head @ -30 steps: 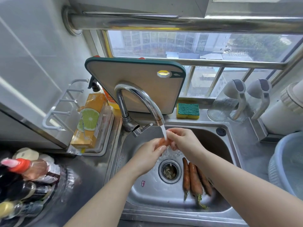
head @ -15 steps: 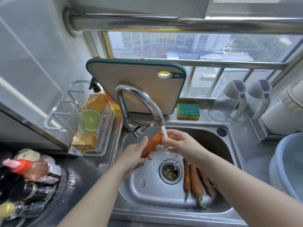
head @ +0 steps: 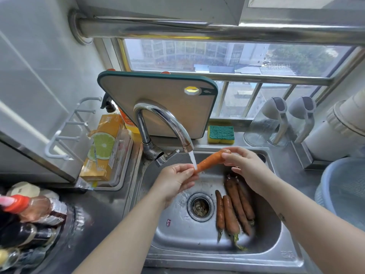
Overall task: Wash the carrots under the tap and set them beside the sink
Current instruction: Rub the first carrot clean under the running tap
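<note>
carrot (head: 209, 161) in fingertip pinch of left hand (head: 174, 181) and right hand (head: 247, 168), lower tip hidden

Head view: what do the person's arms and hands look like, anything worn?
Both forearms are bare to the frame edge: no sleeves in view. The left hand and right hand have no gloves, rings or watch. A small dark mark sits on the right forearm.
</note>
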Available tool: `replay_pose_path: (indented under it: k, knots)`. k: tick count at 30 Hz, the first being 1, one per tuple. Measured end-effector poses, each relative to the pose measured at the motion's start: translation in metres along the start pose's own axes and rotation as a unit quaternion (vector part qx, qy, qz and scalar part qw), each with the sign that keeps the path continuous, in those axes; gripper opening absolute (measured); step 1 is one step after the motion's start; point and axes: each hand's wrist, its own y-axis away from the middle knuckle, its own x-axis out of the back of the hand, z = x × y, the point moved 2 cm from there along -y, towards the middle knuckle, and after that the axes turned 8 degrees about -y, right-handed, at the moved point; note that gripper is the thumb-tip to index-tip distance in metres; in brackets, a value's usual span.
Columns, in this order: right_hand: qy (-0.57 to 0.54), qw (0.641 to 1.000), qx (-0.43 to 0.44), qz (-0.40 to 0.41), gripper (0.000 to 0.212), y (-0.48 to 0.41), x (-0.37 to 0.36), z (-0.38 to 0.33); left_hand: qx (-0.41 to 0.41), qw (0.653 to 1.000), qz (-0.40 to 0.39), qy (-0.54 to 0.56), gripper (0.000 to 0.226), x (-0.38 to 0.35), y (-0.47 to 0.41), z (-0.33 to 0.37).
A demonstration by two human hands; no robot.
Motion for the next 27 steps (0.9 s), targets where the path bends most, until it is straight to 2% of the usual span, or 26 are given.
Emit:
replay_pose_path:
  k: [3,6,8,10,14,16,18,19,24,27]
  knots:
    - [0.054,0.997,0.051,0.001,0.014,0.006,-0.005,-0.005,-0.033,0.986,0.043,-0.155,0.013,0.005,-0.004,-0.009]
    - [0.192,0.978,0.082,0.019,0.025,0.01,-0.02,-0.004,-0.102,0.945,0.032,-0.31,0.017,0.006,0.003,-0.011]
    - [0.236,0.967,0.092,0.019,0.029,0.01,-0.034,0.001,-0.138,0.931,0.029,-0.338,0.027,0.004,0.011,-0.01]
    - [0.234,0.968,0.09,0.001,0.03,0.011,-0.047,0.006,-0.153,0.927,0.047,-0.339,0.029,0.002,0.019,-0.011]
    - [0.183,0.98,0.066,-0.044,0.027,0.012,-0.059,0.016,-0.159,0.902,0.09,-0.391,0.025,0.008,0.03,-0.014]
    - [0.181,0.982,0.045,-0.027,0.028,0.012,-0.054,0.026,-0.141,0.869,0.103,-0.462,0.028,0.013,0.031,-0.022]
    - [0.209,0.978,0.018,-0.02,0.024,0.012,-0.05,0.039,-0.099,0.822,0.108,-0.55,0.029,0.019,0.032,-0.034]
    - [0.225,0.974,-0.002,-0.029,0.021,0.013,-0.05,0.047,-0.077,0.812,0.11,-0.568,0.028,0.022,0.033,-0.04]
    - [0.303,0.948,-0.05,-0.08,0.021,0.021,-0.066,0.069,-0.025,0.825,0.151,-0.543,0.029,0.045,0.036,-0.059]
    - [0.314,0.942,-0.06,-0.099,0.022,0.023,-0.079,0.072,-0.012,0.852,0.208,-0.48,0.031,0.07,0.039,-0.064]
